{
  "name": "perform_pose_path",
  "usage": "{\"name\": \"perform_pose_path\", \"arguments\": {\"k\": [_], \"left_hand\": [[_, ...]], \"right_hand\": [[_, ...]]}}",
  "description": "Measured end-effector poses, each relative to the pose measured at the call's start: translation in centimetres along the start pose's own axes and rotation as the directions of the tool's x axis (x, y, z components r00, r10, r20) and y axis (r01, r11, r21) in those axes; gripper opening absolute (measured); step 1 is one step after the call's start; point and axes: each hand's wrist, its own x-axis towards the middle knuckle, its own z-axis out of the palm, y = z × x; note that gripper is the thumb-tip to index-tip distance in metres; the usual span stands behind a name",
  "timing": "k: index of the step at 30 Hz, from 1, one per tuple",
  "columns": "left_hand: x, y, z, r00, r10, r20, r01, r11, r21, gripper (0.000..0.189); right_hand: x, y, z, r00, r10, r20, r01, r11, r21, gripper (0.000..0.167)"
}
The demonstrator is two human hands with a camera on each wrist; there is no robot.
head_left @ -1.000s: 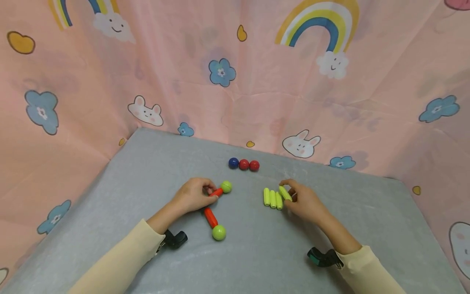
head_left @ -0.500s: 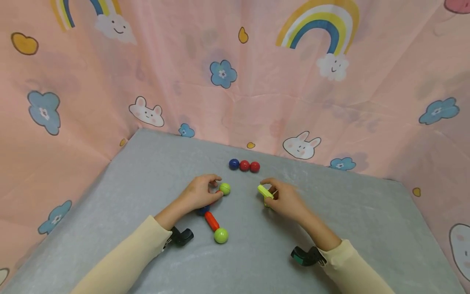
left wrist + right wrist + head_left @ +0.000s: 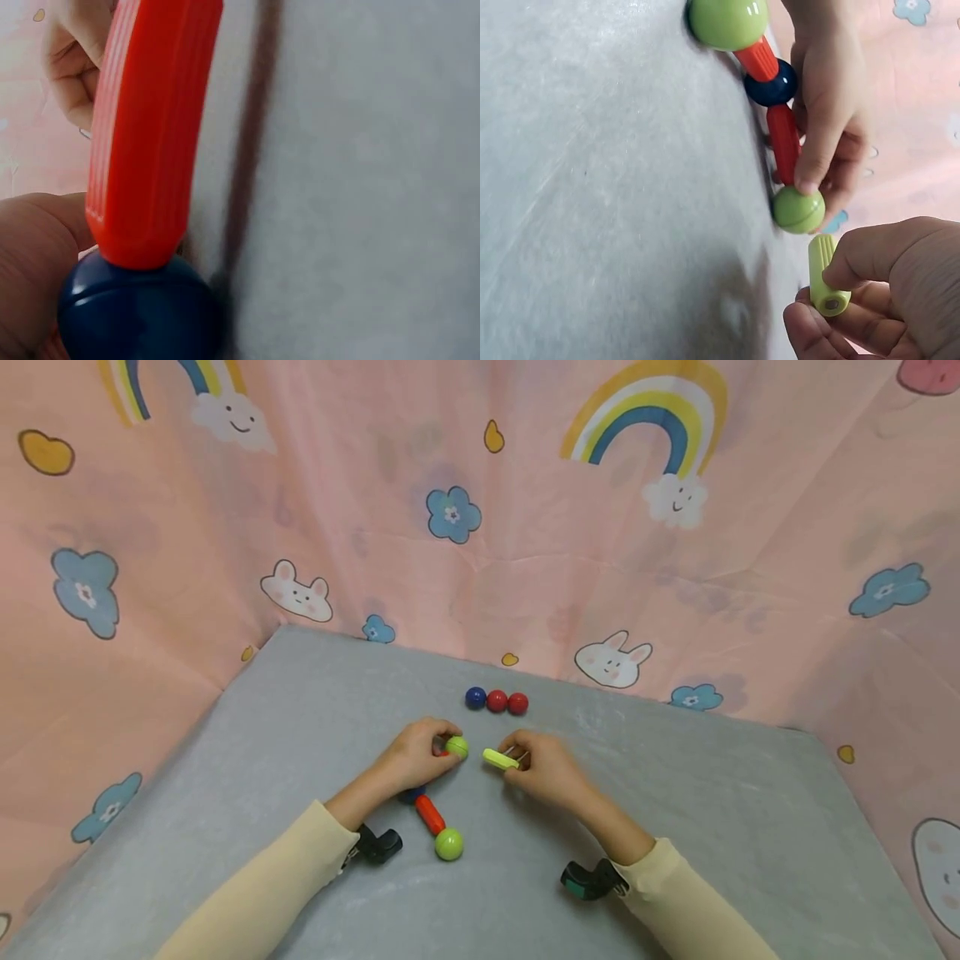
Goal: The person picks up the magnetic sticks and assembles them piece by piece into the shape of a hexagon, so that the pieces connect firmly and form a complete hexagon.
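Observation:
My left hand pinches a green ball between thumb and fingers. That ball ends a bent chain: a red ribbed rod, a dark blue ball, a second red rod and another green ball. In the left wrist view, one red rod meets the blue ball up close. To the right, my right hand holds a short yellow-green rod between thumb and fingers, one end pointing at the pinched ball with a small gap. A metal disc shows in the rod's other end.
Behind the hands, a blue ball and two red balls sit in a row on the grey cloth. A pink printed curtain rises along the back and sides. Black wrist cameras hang under both wrists.
My right hand has carried the yellow-green rod leftward from the row of similar rods, which no longer shows. My left hand has shifted its hold from the red rod to the green ball.

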Motion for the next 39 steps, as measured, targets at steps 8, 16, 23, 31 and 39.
{"name": "perform_pose_path", "arguments": {"k": [8, 16, 23, 31, 39], "left_hand": [[-0.1, -0.2, 0.1, 1.0, 0.024, -0.008, -0.024, 1.0, -0.002, 0.027], [-0.1, -0.2, 0.2, 1.0, 0.015, -0.009, -0.015, 1.0, 0.007, 0.027], [-0.2, -0.4, 0.3, 0.999, 0.016, -0.029, -0.015, 1.0, 0.011, 0.029], [-0.1, 0.1, 0.4, 0.997, 0.06, -0.041, -0.056, 0.995, 0.084, 0.032], [0.3, 0.4, 0.4, 0.998, 0.044, -0.041, -0.041, 0.997, 0.068, 0.026]], "right_hand": [[0.7, -0.5, 0.9, 1.0, -0.012, 0.007, 0.012, 1.0, 0.005, 0.025], [1.3, -0.9, 1.4, 1.0, -0.001, 0.011, 0.001, 1.0, 0.024, 0.025], [1.5, -1.1, 1.4, 1.0, -0.003, 0.008, 0.003, 1.0, 0.015, 0.025], [1.5, -1.0, 1.2, 1.0, -0.006, -0.002, 0.006, 1.0, 0.016, 0.022], [1.5, -0.9, 0.8, 1.0, -0.004, 0.004, 0.004, 1.0, 0.014, 0.019]]}}
